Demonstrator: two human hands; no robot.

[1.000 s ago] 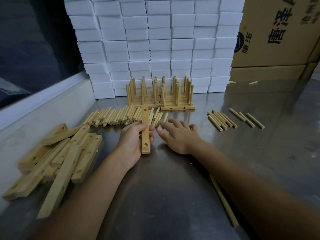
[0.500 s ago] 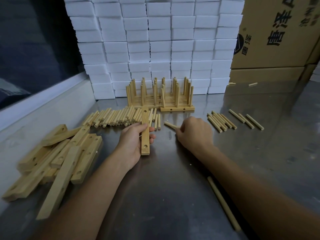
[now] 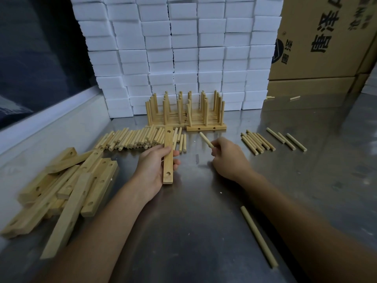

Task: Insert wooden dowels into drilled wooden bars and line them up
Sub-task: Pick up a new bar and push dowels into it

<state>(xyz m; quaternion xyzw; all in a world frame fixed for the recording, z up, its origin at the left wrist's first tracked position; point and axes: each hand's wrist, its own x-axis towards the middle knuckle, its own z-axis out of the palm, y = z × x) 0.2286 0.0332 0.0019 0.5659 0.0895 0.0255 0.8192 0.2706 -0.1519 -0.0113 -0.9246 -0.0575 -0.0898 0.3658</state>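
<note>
My left hand (image 3: 154, 167) grips a drilled wooden bar (image 3: 168, 139) that points away from me, with a hole showing near each end. To its right, my right hand (image 3: 227, 156) pinches a short wooden dowel (image 3: 205, 139) by its near end, tilted up and to the left. A row of loose dowels (image 3: 132, 138) lies behind my left hand. Finished bars with upright dowels (image 3: 184, 111) stand lined up at the back. A pile of drilled bars (image 3: 67, 186) lies at the left.
Two more groups of dowels (image 3: 258, 141) (image 3: 286, 138) lie at the right on the metal table (image 3: 193, 231). One long dowel (image 3: 258, 235) lies near my right forearm. White foam blocks (image 3: 183, 48) and cardboard boxes (image 3: 326, 37) wall off the back.
My right hand reached into the dowel row, closed on one dowel and drew it back to the right, lifting its far end. The left hand and bar stayed in place.
</note>
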